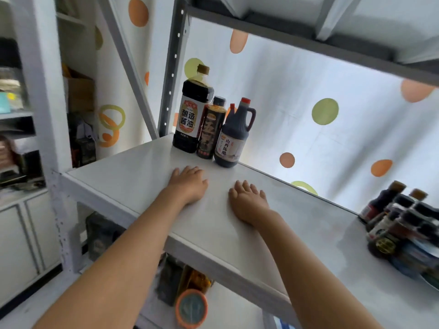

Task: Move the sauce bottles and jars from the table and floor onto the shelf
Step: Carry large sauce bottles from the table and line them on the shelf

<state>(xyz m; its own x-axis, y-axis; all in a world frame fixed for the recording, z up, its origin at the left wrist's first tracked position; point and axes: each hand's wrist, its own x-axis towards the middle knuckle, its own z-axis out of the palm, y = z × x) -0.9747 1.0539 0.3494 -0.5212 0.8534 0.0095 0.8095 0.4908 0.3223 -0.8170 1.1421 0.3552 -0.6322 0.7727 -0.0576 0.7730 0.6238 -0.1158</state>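
Note:
A white shelf board (133,172) fills the middle of the view. At its back left corner stand three dark bottles: a tall soy sauce bottle (191,115) with a gold cap, a slimmer dark bottle (211,129) with a black cap, and a vinegar jug (234,136) with a red cap and handle. My left hand (188,184) rests palm down on the board just in front of them, holding nothing. My right hand (248,201) also lies flat on the board, a little to the right, empty.
A cluster of several dark sauce bottles (401,219) stands at the shelf's right end. Below the board sit more bottles and an orange-lidded jar (191,308). A grey upright post (172,67) rises at the back left, and another shelf (308,36) hangs overhead. A spotted curtain (332,103) hangs behind.

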